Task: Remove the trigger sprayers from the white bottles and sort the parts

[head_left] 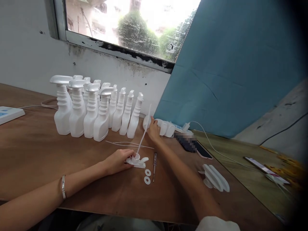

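My left hand (119, 161) is closed on a white spray-trigger head (139, 160) that lies on the brown table (36, 154). A thin white dip tube (144, 133) rises from that head. My right hand (153, 130) reaches further back and grips a white bottle (163, 126) lying on its side. Two white washers (147, 176) and a small screwdriver (154, 162) lie just right of the trigger head. Spare thin tubes (125, 144) lie flat behind my left hand.
Several upright white spray bottles (96, 109) stand in rows at the back left. More trigger heads (215, 178) lie at the right. A phone (203, 150) with a white cable, a second device (264, 168), a white box (9, 114) and a blue board (228, 64) surround the area.
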The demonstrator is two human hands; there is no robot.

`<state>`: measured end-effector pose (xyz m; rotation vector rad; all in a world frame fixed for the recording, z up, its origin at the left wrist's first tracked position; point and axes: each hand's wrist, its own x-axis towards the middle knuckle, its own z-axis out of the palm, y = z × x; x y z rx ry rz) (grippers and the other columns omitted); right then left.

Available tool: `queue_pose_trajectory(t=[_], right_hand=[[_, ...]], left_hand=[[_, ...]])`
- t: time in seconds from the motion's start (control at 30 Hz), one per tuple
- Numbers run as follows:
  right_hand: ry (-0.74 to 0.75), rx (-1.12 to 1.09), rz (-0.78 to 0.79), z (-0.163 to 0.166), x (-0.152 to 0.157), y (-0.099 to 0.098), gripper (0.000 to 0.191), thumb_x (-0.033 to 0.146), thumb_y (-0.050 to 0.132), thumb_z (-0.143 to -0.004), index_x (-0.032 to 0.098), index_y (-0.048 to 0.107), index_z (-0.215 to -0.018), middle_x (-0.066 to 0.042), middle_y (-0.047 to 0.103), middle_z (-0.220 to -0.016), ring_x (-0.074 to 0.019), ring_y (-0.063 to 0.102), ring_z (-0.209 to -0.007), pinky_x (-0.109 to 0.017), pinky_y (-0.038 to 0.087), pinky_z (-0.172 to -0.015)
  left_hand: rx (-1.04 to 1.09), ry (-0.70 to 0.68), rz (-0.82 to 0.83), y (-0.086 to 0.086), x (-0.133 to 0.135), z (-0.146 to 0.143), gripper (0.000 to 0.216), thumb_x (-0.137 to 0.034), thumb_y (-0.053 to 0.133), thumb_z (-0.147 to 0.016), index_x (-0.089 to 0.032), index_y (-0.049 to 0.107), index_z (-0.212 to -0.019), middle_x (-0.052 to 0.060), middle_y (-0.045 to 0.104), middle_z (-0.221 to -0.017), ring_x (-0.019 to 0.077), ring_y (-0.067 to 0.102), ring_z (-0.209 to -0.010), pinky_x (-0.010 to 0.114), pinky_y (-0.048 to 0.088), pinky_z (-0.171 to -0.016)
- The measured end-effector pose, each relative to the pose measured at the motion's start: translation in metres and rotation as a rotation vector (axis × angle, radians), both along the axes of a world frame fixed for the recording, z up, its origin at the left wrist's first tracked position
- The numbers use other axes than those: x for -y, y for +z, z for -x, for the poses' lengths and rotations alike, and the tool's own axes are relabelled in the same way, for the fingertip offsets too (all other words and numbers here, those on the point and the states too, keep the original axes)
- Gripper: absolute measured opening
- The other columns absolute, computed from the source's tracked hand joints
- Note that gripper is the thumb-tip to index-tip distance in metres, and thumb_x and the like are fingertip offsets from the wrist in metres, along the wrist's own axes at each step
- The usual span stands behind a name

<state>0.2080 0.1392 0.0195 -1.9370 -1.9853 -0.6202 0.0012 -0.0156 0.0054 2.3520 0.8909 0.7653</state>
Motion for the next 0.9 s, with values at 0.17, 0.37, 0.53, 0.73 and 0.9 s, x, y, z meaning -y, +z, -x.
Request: queue_pose_trajectory(t=[0.17,0.37,0.53,0.73,0.9], right_hand=[[0.115,0.051,0.11,-0.001,-0.002,0.002,0.062,0.019,0.046,-0.079,0.027,0.021,-0.135,-0.015,0.032,-0.129,-0.0279,0.046,-0.107,-0.039,0.035,-0.086],[0.284,0.167,0.224,0.001,-0.009,-0.006,0.065,0.016,0.051,-0.076,0.028,0.025,-0.135,-0.01,0.025,-0.141,-0.0292,0.024,-0.127,-0.044,0.02,-0.098],[0.334,0.19,0.195,0.006,-0.015,-0.003,0.054,0.01,0.041,-0.081,0.028,0.034,-0.132,-0.011,0.037,-0.135,-0.0267,0.033,-0.121,-0.044,0.018,-0.099],[0.284,0.083,0.041,0.001,-0.009,0.009,0.058,0.022,0.047,-0.082,0.02,0.026,-0.136,-0.015,0.043,-0.126,-0.0256,0.042,-0.111,-0.038,0.027,-0.095],[0.297,-0.437,-0.625,-0.009,0.007,0.075,0.053,0.034,0.04,-0.086,0.01,0.025,-0.131,-0.016,0.044,-0.12,-0.023,0.042,-0.113,-0.036,0.035,-0.093]], left_hand=[[0.001,-0.003,-0.002,-0.001,-0.001,0.0,0.019,-0.021,0.054,-0.072,-0.018,0.052,-0.091,0.003,0.059,-0.093,0.0135,0.054,-0.074,0.022,0.042,-0.065],[-0.011,0.007,-0.017,-0.003,-0.002,-0.001,0.021,-0.02,0.055,-0.072,-0.018,0.052,-0.092,0.002,0.058,-0.088,0.0121,0.051,-0.069,0.021,0.04,-0.063],[-0.027,0.007,-0.022,0.002,0.0,-0.001,0.02,-0.019,0.055,-0.072,-0.018,0.052,-0.092,0.001,0.058,-0.086,0.0125,0.051,-0.07,0.021,0.04,-0.063],[-0.021,-0.011,-0.027,0.004,0.001,0.0,0.022,-0.016,0.055,-0.071,-0.018,0.052,-0.092,0.002,0.058,-0.089,0.0127,0.053,-0.072,0.021,0.04,-0.064],[0.0,0.017,-0.043,-0.002,0.0,-0.002,0.022,-0.015,0.055,-0.069,-0.019,0.052,-0.09,0.0,0.058,-0.084,0.0116,0.051,-0.067,0.02,0.038,-0.06]])
